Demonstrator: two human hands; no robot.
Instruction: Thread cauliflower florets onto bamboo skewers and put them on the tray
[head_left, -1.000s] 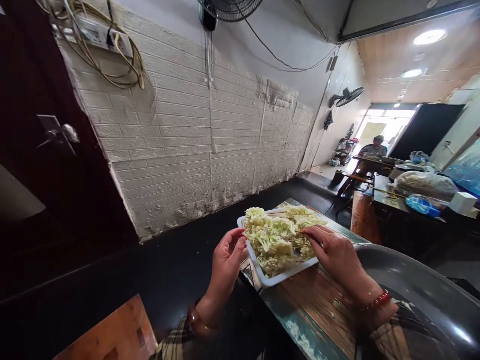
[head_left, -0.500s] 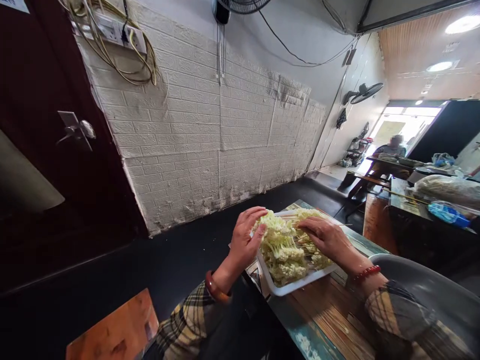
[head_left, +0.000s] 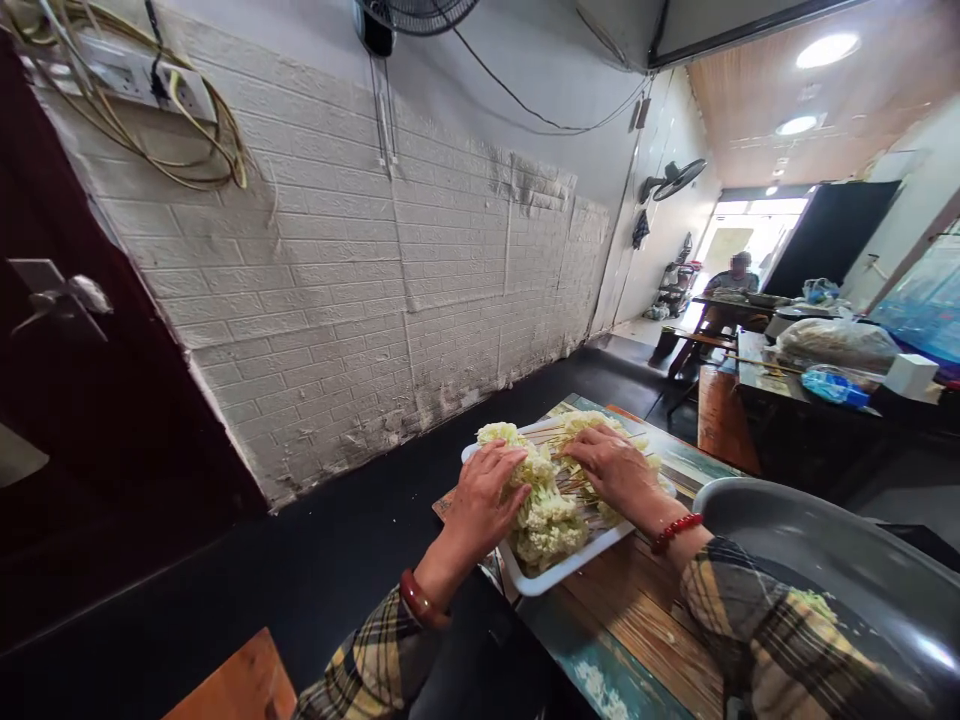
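A white tray (head_left: 559,578) on the wooden table holds a heap of pale cauliflower skewers (head_left: 551,535), their thin sticks showing between the two sides. My left hand (head_left: 484,500) lies over the left side of the heap, fingers stretched along the florets and thumb apart. Across from it, my right hand (head_left: 619,475) reaches in from the right. Its fingers are bent and close together at the sticks and florets; the tips are partly hidden, so what they pinch does not show clearly.
A large grey metal basin (head_left: 750,500) with pale scraps stands right of the wooden table (head_left: 645,610). Behind are an orange bench (head_left: 724,420) and another table with plastic bags (head_left: 836,345). A brick-patterned wall (head_left: 337,300) runs along the left. One person (head_left: 739,275) sits far back.
The view has swung right, showing more of the basin. My left hand has settled lower over the florets. A stick that stuck out beyond my right hand no longer shows there.
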